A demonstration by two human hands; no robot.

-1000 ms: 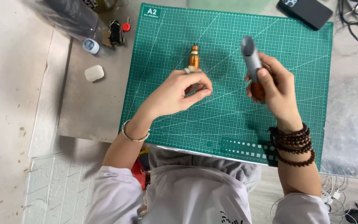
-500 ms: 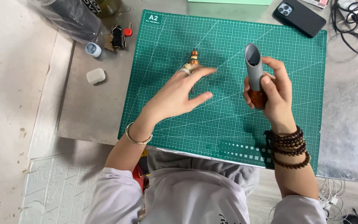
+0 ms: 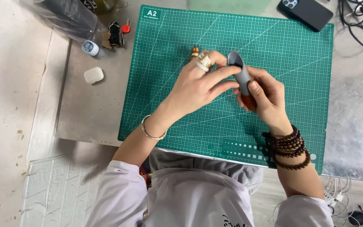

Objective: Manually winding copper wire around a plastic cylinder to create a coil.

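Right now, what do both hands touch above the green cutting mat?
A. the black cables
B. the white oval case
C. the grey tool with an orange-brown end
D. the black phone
C: the right hand grips the grey tool and the left hand puts its fingers on it, over the green cutting mat.

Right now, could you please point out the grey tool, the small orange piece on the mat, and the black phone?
grey tool (image 3: 241,72), head view, on its grey upper body.
small orange piece (image 3: 195,51), head view, on its visible top end.
black phone (image 3: 306,12), head view, on the middle of its back.
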